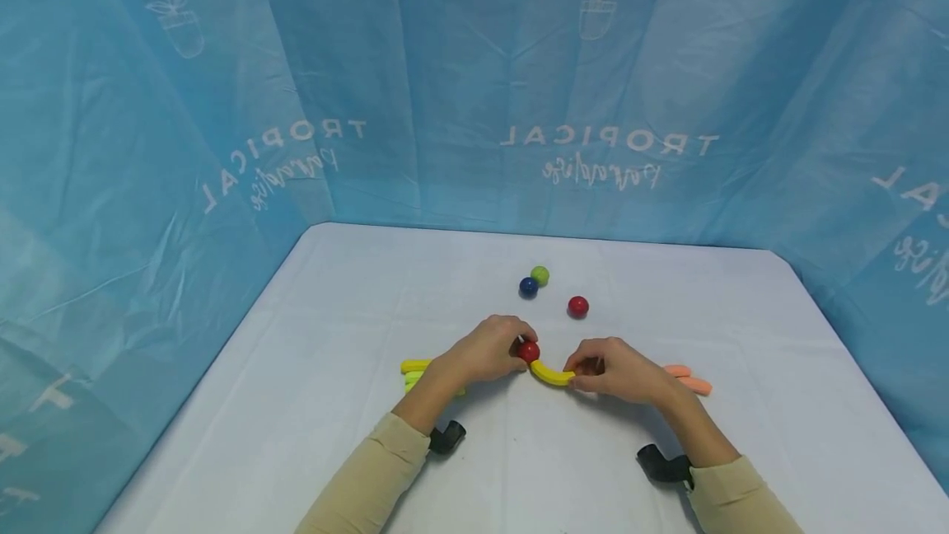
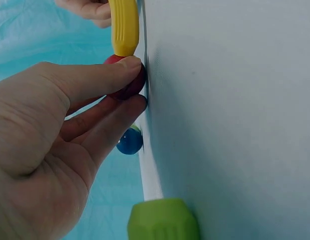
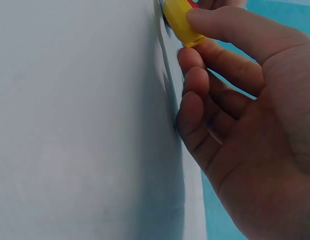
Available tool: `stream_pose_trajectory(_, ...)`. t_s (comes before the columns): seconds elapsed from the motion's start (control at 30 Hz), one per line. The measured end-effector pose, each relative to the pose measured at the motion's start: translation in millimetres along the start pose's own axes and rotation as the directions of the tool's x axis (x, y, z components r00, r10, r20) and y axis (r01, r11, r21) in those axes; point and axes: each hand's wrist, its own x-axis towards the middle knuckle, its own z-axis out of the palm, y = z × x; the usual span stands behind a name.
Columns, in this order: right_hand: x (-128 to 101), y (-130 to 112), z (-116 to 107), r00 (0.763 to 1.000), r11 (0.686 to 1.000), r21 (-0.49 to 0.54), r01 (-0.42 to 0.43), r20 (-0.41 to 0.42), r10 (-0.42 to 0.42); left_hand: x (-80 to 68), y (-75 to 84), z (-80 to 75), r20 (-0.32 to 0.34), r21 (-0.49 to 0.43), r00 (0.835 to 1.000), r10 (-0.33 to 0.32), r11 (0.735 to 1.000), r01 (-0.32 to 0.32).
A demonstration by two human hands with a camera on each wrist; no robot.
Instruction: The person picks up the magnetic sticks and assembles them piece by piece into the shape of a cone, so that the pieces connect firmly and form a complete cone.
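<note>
In the middle of the white table, my left hand (image 1: 491, 350) pinches a red ball (image 1: 529, 352) between thumb and fingers. A curved yellow stick (image 1: 549, 374) meets that ball at its left end. The other end is pinched by the thumb and fingers of my right hand (image 1: 617, 369). From the left wrist, the stick's ribbed yellow tip (image 2: 125, 30) touches the red ball (image 2: 129, 82), which sits at the tabletop. In the right wrist view, thumb and forefinger hold the yellow end (image 3: 181, 25), and the remaining fingers curl below it.
Beyond my hands lie a blue ball (image 1: 529, 288), a green ball (image 1: 539, 275) and another red ball (image 1: 578, 306). Yellow and green sticks (image 1: 417, 367) lie by my left forearm, orange sticks (image 1: 694, 385) by my right. Blue curtains (image 1: 474, 105) surround the white table (image 1: 296, 369).
</note>
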Motion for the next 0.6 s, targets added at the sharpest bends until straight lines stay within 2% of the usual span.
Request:
stream_pose_trajectory(0.17,-3.3,-2.7,0.3,1.0,1.0,-0.018,-0.015,0.02,0.015,1.5,0.5,2.2,-0.003,-0.017,1.0,0.02,1.0,-0.02)
stream_pose_trajectory(0.37,-3.4,-4.2,2.9,0.999,1.0,-0.007,-0.026,0.04,0.026,-1.1,-0.2,2.6,-0.001,-0.01,1.0,0.011,1.0,-0.011)
stream_pose_trajectory(0.6,-10.4,-1.6,-14.6,0.999,1.0,-0.008,-0.016,-0.03,0.016,-2.0,-1.6,2.3,-0.002,0.005,1.0,0.014,1.0,-0.014)
